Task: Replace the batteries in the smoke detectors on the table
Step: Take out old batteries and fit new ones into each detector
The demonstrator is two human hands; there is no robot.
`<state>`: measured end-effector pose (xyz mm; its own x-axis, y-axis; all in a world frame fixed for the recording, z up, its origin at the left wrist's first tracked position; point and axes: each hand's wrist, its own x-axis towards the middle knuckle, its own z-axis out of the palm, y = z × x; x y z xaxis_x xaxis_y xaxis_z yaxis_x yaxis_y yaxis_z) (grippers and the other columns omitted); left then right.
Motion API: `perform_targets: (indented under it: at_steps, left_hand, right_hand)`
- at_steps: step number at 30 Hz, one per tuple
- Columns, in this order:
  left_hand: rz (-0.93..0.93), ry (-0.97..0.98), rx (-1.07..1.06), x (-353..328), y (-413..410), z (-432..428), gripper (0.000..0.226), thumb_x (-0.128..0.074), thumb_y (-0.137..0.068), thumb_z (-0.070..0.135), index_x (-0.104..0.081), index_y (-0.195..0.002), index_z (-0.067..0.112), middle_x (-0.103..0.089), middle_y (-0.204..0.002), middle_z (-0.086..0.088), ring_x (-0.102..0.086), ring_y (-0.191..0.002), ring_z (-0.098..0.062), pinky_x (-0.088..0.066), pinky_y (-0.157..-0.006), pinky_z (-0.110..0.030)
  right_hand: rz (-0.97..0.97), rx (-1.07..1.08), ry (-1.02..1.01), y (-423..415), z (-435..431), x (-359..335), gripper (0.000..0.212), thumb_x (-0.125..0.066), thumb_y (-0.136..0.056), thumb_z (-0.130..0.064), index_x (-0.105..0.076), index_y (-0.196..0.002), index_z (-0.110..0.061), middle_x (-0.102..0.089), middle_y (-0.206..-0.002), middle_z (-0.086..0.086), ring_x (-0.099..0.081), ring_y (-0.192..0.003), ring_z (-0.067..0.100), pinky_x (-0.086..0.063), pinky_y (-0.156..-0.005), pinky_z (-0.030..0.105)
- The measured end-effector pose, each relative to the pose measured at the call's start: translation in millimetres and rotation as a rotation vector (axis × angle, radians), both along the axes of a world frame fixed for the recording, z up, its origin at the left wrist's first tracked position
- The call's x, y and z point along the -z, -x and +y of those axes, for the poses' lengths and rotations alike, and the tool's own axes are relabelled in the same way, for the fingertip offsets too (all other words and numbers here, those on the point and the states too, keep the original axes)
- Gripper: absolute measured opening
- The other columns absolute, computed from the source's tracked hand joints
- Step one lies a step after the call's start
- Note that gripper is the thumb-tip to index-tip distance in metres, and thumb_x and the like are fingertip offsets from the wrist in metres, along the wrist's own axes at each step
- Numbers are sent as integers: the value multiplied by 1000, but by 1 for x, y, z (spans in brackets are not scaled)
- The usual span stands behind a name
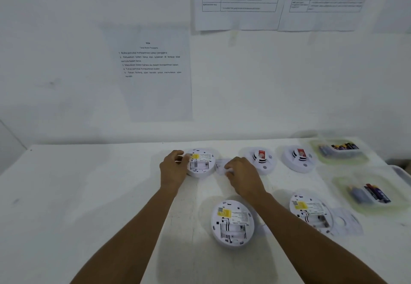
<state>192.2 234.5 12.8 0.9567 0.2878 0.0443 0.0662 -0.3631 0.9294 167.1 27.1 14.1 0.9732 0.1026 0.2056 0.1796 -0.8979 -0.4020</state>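
On the white desk (89,194), the left hand (174,169) curls round the edge of an upturned smoke detector (203,173), its battery bay (200,165) open. Just beside it, the right hand (243,178) pinches a small white cover (220,166).

White wall (66,39) behind, with a faint dark smudge (51,83) at left. Flat on it at centre, a printed sheet (151,88) of short numbered lines under a small heading, the text too blurred to read in full. Higher and to the right, cut by the top edge, two more papers side by side with ruled tables, left sheet (240,19) and right sheet (329,20), a strip of pale tape (233,37) just below each.
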Motion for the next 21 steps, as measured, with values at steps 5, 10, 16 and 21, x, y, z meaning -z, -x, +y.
perform_targets:
  at_steps: [5, 10, 16, 21]
  left_hand:
    - [-161, -172, -16, -11, 1, -9, 32, -63, -93, 26, -61, -120, 8, -60, -122, -8, -54, -115, -23, -42, -96, -29]
    - [-341, -217, 157, -32, 3, -56, 32, -65, -91, 14, -60, -122, 9, -58, -123, -4, -52, -118, -17, -35, -96, -19]
    - [-220, -331, 486, -22, -8, -128, 50, -72, -86, 20, -54, -131, 10, -54, -133, -8, -50, -125, -23, -34, -102, -23]
    - [11, -408, 586, -8, -19, -182, 76, -75, -74, 48, -49, -137, 15, -50, -141, -7, -45, -131, -26, -33, -108, -32]
  right_hand:
    - [-64, 22, -33, 2, -21, -19, 24, -56, -92, -10, -70, -112, -12, -67, -113, 5, -56, -107, 22, -46, -88, 33]
    - [-119, 117, -90, -1, -74, -41, 23, -53, -89, -2, -71, -104, -8, -71, -100, 9, -65, -91, 25, -52, -80, 34]
    - [19, 159, -96, 4, -128, -39, 31, -48, -92, 1, -65, -116, -8, -70, -109, 11, -66, -98, 23, -51, -83, 29]
    - [91, 106, -97, 7, -156, -32, 36, -48, -89, 2, -63, -119, -12, -69, -110, 8, -64, -99, 19, -49, -83, 25]
